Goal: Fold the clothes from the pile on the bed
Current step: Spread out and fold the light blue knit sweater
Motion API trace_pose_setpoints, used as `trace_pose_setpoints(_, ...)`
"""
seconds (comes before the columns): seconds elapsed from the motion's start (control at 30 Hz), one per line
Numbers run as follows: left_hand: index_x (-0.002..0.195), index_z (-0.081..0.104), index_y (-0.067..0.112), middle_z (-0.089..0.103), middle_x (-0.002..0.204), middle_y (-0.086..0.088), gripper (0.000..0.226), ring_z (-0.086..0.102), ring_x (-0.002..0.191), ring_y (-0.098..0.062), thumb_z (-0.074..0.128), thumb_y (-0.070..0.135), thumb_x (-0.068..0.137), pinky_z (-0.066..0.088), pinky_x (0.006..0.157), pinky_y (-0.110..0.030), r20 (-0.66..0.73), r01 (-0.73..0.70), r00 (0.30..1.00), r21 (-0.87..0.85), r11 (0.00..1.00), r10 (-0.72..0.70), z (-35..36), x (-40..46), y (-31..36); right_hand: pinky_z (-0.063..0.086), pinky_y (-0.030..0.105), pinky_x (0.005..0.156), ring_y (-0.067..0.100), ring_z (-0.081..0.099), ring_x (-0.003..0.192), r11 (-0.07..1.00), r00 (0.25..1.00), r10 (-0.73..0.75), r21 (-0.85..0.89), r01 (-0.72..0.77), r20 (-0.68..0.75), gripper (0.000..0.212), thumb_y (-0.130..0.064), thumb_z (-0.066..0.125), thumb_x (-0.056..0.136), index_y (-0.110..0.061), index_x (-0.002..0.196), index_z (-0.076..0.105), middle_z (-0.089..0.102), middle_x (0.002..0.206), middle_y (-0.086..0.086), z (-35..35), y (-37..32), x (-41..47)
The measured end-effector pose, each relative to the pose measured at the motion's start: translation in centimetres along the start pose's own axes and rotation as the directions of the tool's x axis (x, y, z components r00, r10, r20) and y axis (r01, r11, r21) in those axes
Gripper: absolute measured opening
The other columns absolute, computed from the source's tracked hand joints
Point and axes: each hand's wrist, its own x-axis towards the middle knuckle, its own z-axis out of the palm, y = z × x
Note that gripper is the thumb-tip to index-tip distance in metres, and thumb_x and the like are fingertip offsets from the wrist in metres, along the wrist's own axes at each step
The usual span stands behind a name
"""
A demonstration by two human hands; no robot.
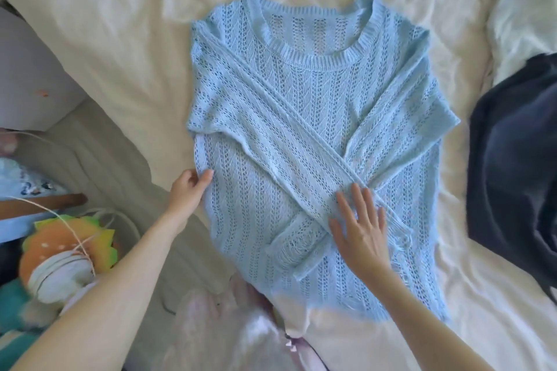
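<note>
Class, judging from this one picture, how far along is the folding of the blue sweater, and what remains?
Done: the blue sweater lies flat with both sleeves crossed over its front. In hand: the right hand presses the sleeves flat while the left hand pinches the side edge. Left: folding the body, then the dark garment beside it.

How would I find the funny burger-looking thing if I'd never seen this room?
Start at the big cream bed with the blue sweater spread on it, then look off its edge beside the person's left arm. There sits the burger-shaped toy: orange with a ragged green and yellow frill, the only brightly coloured thing among pale fabrics.
</note>
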Motion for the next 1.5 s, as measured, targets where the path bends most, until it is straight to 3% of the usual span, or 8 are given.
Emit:
trace_pose_setpoints(0.2,0.085,0.058,0.011,0.061,0.068,0.001,0.009,0.054,0.074,-0.023,0.057,0.013,0.093,0.038,0.079,-0.030,-0.020,0.079,0.997,0.006,0.997,-0.079,1.1,-6.1,-5.9,0.005,0.045,0.118,0.026,0.003,0.147,0.997,0.996,-0.082,-0.013,0.082,0.047,0.056,-0.032,0.041,0.100,-0.024,0.151,0.019,0.004,0.159,0.007,2.3,3.3,-3.4)
trace_pose_setpoints(0.3,0.123,0.052,0.004,0.058,0.112,-0.010,0.034,0.052,0.108,-0.024,0.060,0.015,0.092,0.037,0.088,-0.030,0.037,0.185,0.981,0.116,0.976,-0.190,2.3,-9.6,-9.5,0.002,0.040,0.119,0.021,-0.002,0.147,0.991,0.993,-0.061,-0.112,0.072,0.101,0.057,-0.035,0.034,0.101,-0.027,0.152,0.009,-0.001,0.160,0.002,3.0,5.7,-5.8)
trace_pose_setpoints(0.53,0.114,0.059,0.005,0.060,0.112,-0.012,0.023,0.057,0.106,-0.028,0.058,0.009,0.091,0.039,0.090,-0.028,-0.152,-0.064,0.983,0.229,0.971,0.100,8.6,-14.3,-10.7,0.028,0.050,0.106,0.031,0.042,0.132,1.000,0.977,-0.023,-0.016,0.020,-0.213,0.041,-0.017,0.065,0.087,-0.010,0.127,0.058,0.051,0.138,0.012,3.5,7.3,-8.1)
trace_pose_setpoints(0.7,0.115,0.060,0.007,0.055,0.108,-0.005,0.026,0.049,0.106,-0.018,0.058,0.016,0.091,0.032,0.092,-0.020,0.071,-0.589,0.775,0.439,0.678,0.628,14.9,-16.5,-5.8,0.026,0.045,0.103,0.031,0.049,0.120,1.000,0.958,-0.017,-0.022,0.012,-0.285,0.022,-0.004,0.055,0.086,-0.004,0.106,0.065,0.061,0.119,0.012,1.6,8.0,-5.8)
trace_pose_setpoints(1.03,0.141,0.038,0.020,0.047,0.122,-0.003,0.055,0.039,0.115,-0.022,0.039,-0.002,0.090,0.031,0.094,-0.032,0.390,-0.617,0.750,0.703,0.354,0.533,19.5,-18.6,-4.6,0.036,0.038,0.082,0.032,0.057,0.089,0.954,0.701,-0.196,0.033,0.299,-0.685,0.020,0.004,0.061,0.076,-0.002,0.094,0.068,0.067,0.090,0.011,-6.0,7.4,-7.3)
trace_pose_setpoints(1.23,0.116,0.061,0.006,0.054,0.121,-0.013,0.045,0.052,0.112,-0.033,0.062,-0.011,0.074,0.047,0.089,-0.043,0.268,-0.634,0.695,0.666,0.393,0.667,17.4,-19.2,-5.6,0.022,0.038,0.107,0.019,0.047,0.122,0.944,0.975,-0.223,-0.246,0.221,0.021,0.026,-0.015,0.048,0.092,-0.018,0.111,0.066,0.062,0.118,-0.003,-1.7,8.9,-8.7)
trace_pose_setpoints(1.4,0.149,0.024,0.015,0.011,0.158,-0.005,0.068,0.006,0.146,-0.026,0.051,-0.002,0.089,0.018,0.118,-0.042,0.409,-0.636,0.723,0.708,0.307,0.557,16.3,-18.4,-7.2,0.044,0.047,0.088,0.036,0.061,0.104,0.972,0.933,-0.187,0.079,0.221,-0.308,0.029,-0.016,0.063,0.088,-0.004,0.114,0.064,0.065,0.113,0.014,-0.5,7.6,-8.3)
trace_pose_setpoints(1.5,0.134,0.049,0.004,0.039,0.147,-0.014,0.052,0.036,0.136,-0.034,0.056,-0.007,0.084,0.039,0.104,-0.048,0.357,-0.637,0.736,0.654,0.408,0.575,15.1,-19.1,-8.4,0.025,0.047,0.109,0.030,0.033,0.138,0.988,0.983,-0.135,0.053,0.142,-0.122,0.047,-0.029,0.047,0.098,-0.013,0.142,0.040,0.036,0.150,0.010,-0.5,6.9,-6.2)
